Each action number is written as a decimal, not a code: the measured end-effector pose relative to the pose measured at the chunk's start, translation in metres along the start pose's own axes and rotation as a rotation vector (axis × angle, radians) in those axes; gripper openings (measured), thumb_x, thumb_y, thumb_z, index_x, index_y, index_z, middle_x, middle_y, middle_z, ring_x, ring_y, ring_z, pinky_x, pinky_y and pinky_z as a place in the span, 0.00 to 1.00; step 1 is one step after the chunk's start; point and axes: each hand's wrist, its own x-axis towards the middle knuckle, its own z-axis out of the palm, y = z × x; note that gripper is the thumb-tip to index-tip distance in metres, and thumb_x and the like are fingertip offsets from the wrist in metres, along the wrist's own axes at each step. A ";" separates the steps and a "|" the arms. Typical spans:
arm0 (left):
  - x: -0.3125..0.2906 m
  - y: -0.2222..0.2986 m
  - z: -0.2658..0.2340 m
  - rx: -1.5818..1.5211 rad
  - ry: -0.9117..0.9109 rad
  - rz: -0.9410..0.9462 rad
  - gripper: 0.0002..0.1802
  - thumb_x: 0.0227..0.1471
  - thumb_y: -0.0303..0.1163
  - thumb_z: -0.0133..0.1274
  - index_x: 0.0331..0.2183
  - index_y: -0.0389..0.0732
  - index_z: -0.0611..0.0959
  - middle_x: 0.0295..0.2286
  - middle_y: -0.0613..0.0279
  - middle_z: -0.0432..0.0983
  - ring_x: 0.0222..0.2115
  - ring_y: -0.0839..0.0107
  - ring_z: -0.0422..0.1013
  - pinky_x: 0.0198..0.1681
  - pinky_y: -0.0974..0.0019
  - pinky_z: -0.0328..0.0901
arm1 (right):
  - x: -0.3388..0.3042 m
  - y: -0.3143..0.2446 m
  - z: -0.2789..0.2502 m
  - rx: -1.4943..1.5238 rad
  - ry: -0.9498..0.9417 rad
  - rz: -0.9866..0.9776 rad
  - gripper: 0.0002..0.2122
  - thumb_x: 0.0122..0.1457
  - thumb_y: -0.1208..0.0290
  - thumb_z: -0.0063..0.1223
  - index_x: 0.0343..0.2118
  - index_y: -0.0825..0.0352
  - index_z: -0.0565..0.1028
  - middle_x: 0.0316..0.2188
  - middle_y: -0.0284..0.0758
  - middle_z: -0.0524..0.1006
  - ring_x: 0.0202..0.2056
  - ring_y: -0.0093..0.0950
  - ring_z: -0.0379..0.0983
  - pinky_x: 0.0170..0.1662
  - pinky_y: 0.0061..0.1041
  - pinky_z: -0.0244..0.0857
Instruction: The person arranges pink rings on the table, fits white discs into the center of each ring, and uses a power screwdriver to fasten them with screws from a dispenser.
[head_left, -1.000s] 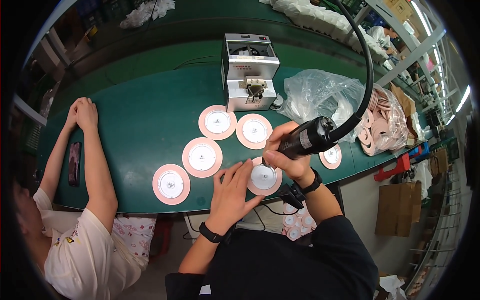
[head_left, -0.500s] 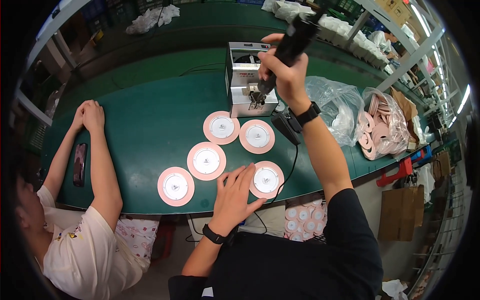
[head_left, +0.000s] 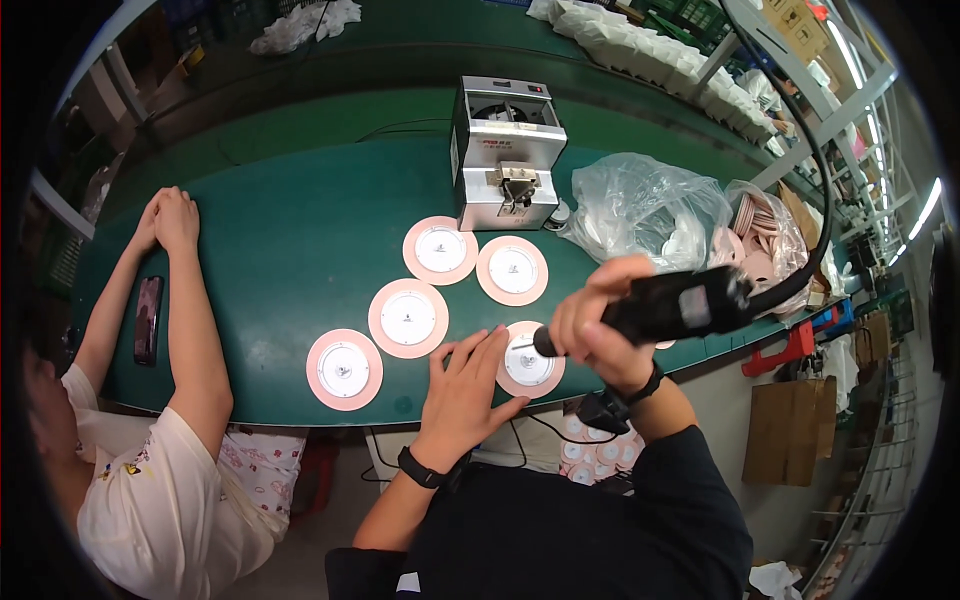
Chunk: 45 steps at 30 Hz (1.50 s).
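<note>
My right hand (head_left: 600,325) is wrapped round a black electric screwdriver (head_left: 680,305), tilted, with a thick cable off its rear end. Its tip points at the white centre of the nearest pink-rimmed disc (head_left: 528,375); whether it touches is too small to tell. Fingers stretched out, my left hand (head_left: 462,392) rests flat on the table at that disc's left edge. Other such discs lie face up on the table: one at the left (head_left: 344,370), one in the middle (head_left: 408,318), and two farther back (head_left: 440,250) (head_left: 512,270). Behind them stands a silver screw feeder (head_left: 508,150).
At the right, a clear plastic bag (head_left: 650,205) lies beside a bag of pink rings (head_left: 765,235). On the left sit a person's clasped hands (head_left: 172,220) and a phone (head_left: 148,320). Below the table edge are more pink discs (head_left: 605,455). A cardboard box (head_left: 785,430) stands at the right.
My right hand has brought the screwdriver from the screw feeder down and toward me, over the nearest disc. My left hand stays beside that disc.
</note>
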 end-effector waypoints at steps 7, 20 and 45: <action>0.000 0.001 0.001 -0.007 0.025 0.030 0.52 0.43 0.45 0.72 0.64 0.37 0.67 0.59 0.59 0.71 0.61 0.62 0.64 0.62 0.51 0.54 | -0.028 0.010 -0.001 -0.011 -0.038 0.095 0.20 0.59 0.84 0.59 0.52 0.73 0.65 0.23 0.34 0.75 0.26 0.22 0.74 0.34 0.24 0.69; 0.000 0.001 0.001 0.011 -0.005 0.019 0.52 0.43 0.45 0.72 0.64 0.38 0.67 0.59 0.60 0.71 0.61 0.62 0.64 0.62 0.51 0.54 | -0.031 0.028 0.002 -0.164 -0.121 0.148 0.16 0.59 0.86 0.56 0.46 0.69 0.64 0.19 0.33 0.71 0.21 0.24 0.69 0.30 0.31 0.68; 0.002 0.004 0.002 0.010 0.026 0.012 0.51 0.43 0.49 0.71 0.64 0.39 0.70 0.57 0.56 0.73 0.60 0.59 0.65 0.62 0.51 0.53 | 0.158 0.052 -0.043 -0.237 0.207 -0.041 0.14 0.57 0.81 0.58 0.45 0.73 0.70 0.18 0.32 0.70 0.16 0.23 0.67 0.24 0.29 0.66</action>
